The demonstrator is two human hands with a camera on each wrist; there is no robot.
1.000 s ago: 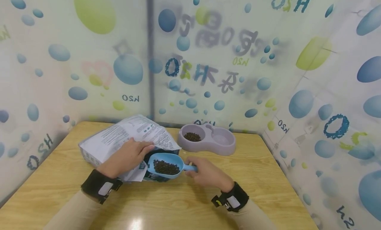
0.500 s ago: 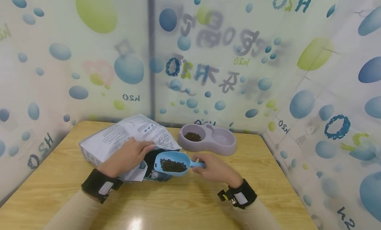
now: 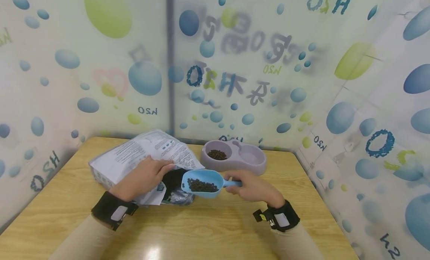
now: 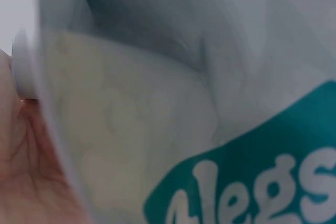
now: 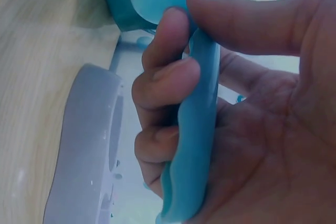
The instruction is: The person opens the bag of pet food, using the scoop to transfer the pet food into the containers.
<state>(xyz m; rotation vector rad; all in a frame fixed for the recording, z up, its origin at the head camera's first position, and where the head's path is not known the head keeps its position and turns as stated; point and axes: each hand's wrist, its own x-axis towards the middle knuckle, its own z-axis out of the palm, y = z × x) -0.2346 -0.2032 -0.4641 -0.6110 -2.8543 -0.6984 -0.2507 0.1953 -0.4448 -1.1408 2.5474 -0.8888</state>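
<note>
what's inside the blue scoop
Small dark pellets lie in the blue scoop. They cover the part of its floor beneath them, so anything under them can't be seen.

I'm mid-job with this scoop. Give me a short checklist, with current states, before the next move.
1. Right hand firm on the scoop: ok, fingers curled round the handle.
2. Pellets inside the scoop's rim: ok, none seen over the edge.
3. Left hand on the bag: ok, lying on top; how firmly it holds, cannot tell.
4. Scoop apart from the bag: cannot tell, its front overlaps the bag in the head view.
5. Dish upright: ok, standing on the table.
6. Scoop over the dish: not ok, it is nearer the person.
</note>
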